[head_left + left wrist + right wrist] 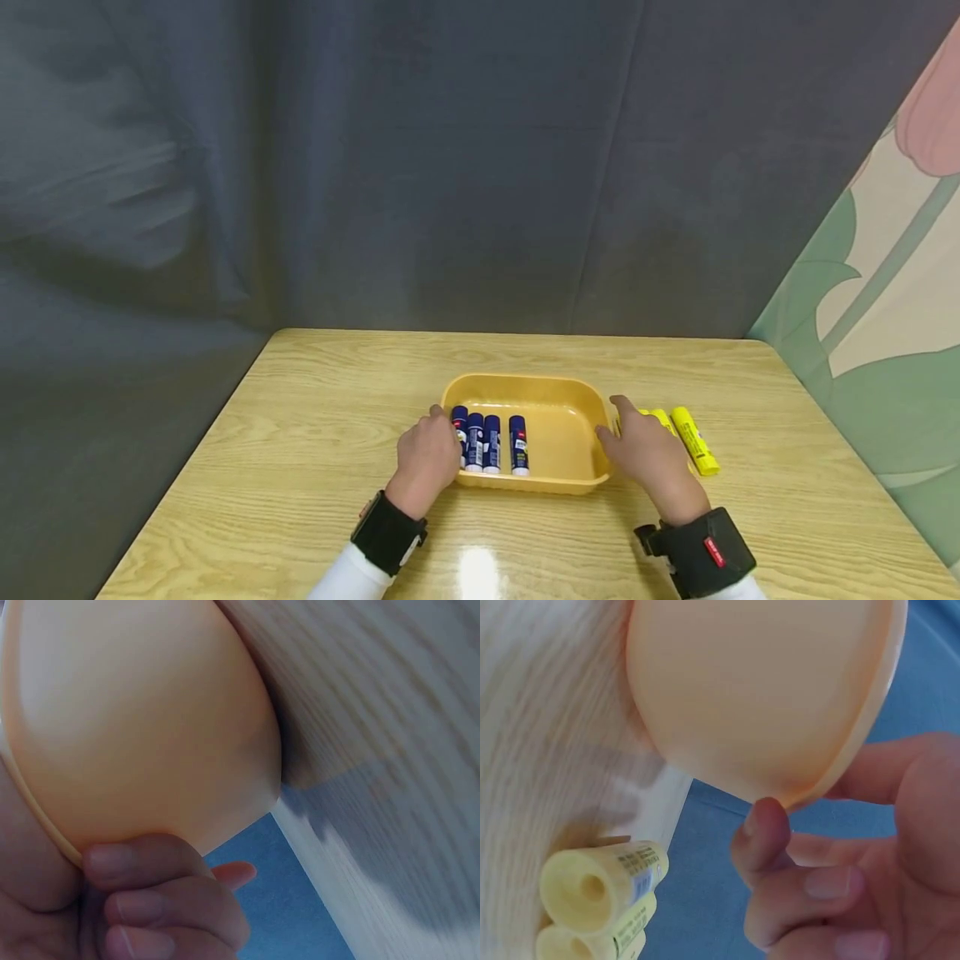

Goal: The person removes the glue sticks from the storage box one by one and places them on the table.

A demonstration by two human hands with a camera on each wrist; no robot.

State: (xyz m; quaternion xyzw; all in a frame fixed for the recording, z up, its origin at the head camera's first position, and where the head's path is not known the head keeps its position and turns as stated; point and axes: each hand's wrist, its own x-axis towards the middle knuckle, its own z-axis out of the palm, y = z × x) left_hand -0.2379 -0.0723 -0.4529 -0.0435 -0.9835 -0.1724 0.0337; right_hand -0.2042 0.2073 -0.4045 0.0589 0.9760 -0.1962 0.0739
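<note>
A yellow plastic tray (555, 479) sits on the wooden table, and several dark blue glue sticks (491, 444) with white ends stand side by side in its left half. My left hand (427, 450) grips the tray's left end, its fingers (142, 907) curled at the rim in the left wrist view. At the opposite end, my right hand (648, 454) pinches the rim between thumb and index finger; the thumb tip is hidden behind the rim in the right wrist view. Yellow glue sticks (695, 442) lie beside the right hand, which partly covers some of them.
The light wooden table (300, 458) has rounded far corners. Dark grey cloth (465, 167) hangs behind it and along its left. A flower-patterned cloth (885, 333) borders the right side. Both wrists wear black bands (701, 550).
</note>
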